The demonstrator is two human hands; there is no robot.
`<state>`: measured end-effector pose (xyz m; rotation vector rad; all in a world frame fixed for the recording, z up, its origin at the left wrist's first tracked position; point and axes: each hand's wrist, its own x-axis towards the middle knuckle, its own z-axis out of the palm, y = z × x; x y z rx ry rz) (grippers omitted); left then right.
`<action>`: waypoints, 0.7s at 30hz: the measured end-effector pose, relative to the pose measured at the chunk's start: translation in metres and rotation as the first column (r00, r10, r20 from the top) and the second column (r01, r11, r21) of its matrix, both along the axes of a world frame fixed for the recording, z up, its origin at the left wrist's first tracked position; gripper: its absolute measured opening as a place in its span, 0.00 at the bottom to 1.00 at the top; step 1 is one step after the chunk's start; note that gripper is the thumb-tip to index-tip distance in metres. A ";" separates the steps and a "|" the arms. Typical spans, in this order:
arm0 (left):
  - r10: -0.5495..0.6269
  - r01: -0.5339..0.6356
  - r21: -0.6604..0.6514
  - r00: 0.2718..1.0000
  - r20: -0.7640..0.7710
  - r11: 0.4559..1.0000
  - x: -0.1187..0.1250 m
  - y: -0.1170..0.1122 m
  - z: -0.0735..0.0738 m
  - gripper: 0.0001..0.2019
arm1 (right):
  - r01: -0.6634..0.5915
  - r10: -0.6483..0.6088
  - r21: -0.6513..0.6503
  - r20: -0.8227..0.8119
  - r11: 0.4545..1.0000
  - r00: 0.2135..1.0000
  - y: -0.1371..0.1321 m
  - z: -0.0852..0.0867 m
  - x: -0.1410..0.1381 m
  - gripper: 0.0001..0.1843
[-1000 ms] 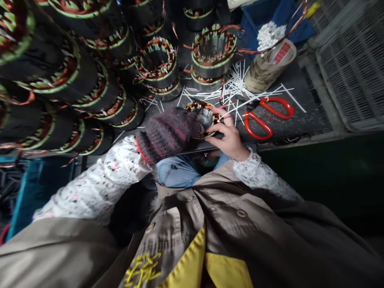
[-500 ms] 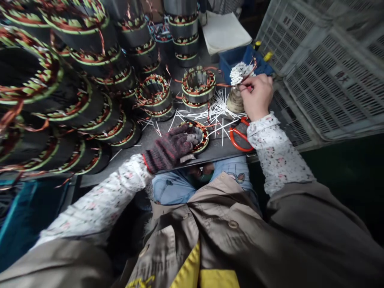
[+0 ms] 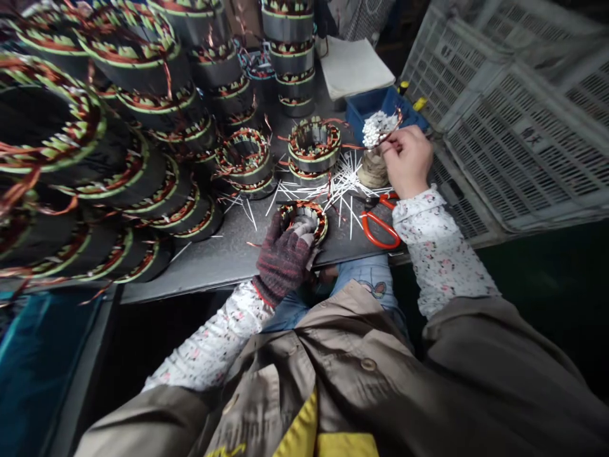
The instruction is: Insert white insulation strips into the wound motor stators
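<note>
The left hand (image 3: 284,257), in a dark knitted work glove with a red edge at the cuff, is curled over the rim of a small wound stator (image 3: 309,219), its fingers closed and pressing down on the copper windings. The stator sits at the near edge of the steel bench (image 3: 214,266), directly under that hand and just above the person's denim lap (image 3: 366,276). The grip seems meant to pin the stator in place, leaving the other hand free.

The right hand (image 3: 408,162) is bare and held in a narrow pinch up and to the right of the stator, its fingertips closed on what appears to be a thin copper lead (image 3: 387,138). A cluster of white sleeves (image 3: 375,129) sits on the lead just beyond the fingers, though the exact hold is hard to make out.

Loose white sleeves (image 3: 342,190) lie scattered between the two hands — probably kept there so they are easy to reach. Red-handled scissors (image 3: 379,223) lie just below the right wrist, and a blue tray (image 3: 380,108) sits just past the fingertips. Finished-looking stacks of stators (image 3: 137,152) crowd the bench left of the gloved hand, and a white plastic crate (image 3: 518,133) stands to the right.
</note>
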<state>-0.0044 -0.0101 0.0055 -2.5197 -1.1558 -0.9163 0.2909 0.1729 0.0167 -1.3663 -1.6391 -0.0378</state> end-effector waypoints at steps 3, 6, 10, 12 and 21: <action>0.013 -0.013 0.001 1.000 -0.007 1.000 0.001 -0.001 -0.001 0.11 | -0.062 0.070 0.062 -0.140 0.996 0.988 -0.019 0.001 0.003 0.10; 0.016 -0.015 0.020 1.000 -0.014 1.000 0.001 0.001 -0.002 0.18 | -0.124 0.126 0.029 -0.368 0.992 0.921 -0.033 -0.001 0.005 0.12; 0.059 -0.059 0.033 0.998 0.014 0.998 0.005 0.003 -0.002 0.33 | -0.177 0.153 0.016 -0.582 0.984 0.799 -0.041 0.004 0.000 0.17; 0.074 -0.075 0.050 0.997 0.038 0.996 0.007 0.003 -0.002 0.35 | -0.172 0.178 0.071 -0.632 0.982 0.754 -0.052 0.011 -0.006 0.19; 0.107 -0.104 -0.104 0.994 0.031 0.989 0.005 0.001 -0.006 0.33 | -0.529 0.526 0.164 0.063 0.833 0.848 -0.189 -0.007 -0.047 0.10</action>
